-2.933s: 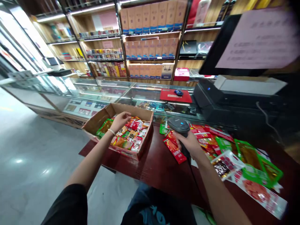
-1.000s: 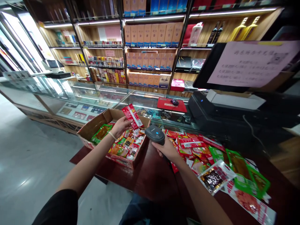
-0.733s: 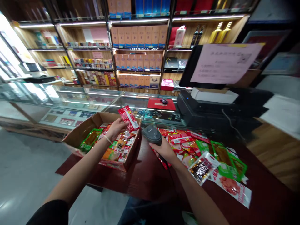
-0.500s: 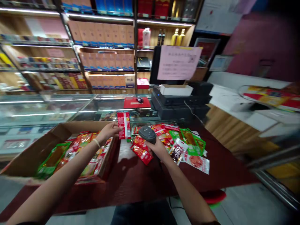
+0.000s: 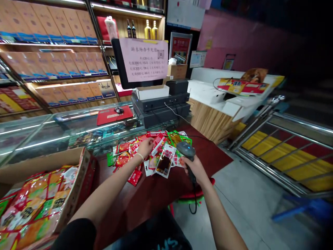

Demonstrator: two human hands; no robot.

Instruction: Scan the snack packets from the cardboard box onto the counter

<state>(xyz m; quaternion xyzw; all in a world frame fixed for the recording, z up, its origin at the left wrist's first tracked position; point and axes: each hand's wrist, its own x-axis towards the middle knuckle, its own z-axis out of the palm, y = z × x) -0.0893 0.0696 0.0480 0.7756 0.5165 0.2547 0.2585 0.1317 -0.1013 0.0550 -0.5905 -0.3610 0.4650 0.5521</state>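
Observation:
My left hand [image 5: 145,146] reaches over a pile of snack packets [image 5: 153,152] on the dark red table [image 5: 145,194], fingers closed on a red packet [image 5: 157,145] at the pile's top. My right hand [image 5: 194,168] grips a black barcode scanner [image 5: 186,151] by its handle, its head raised just right of the pile. A cardboard box [image 5: 52,194] full of more packets sits at my lower left.
A glass display counter [image 5: 65,128] runs behind the table with a red mouse pad [image 5: 114,114] on it. A black register with a monitor and pink notice [image 5: 143,64] stands beyond. Shelves of boxes fill the left wall. Metal rails [image 5: 281,139] are at right.
My left hand lifted a red packet out of the box, held it before the scanner, then carried it right to the pile on the table. My view swung right.

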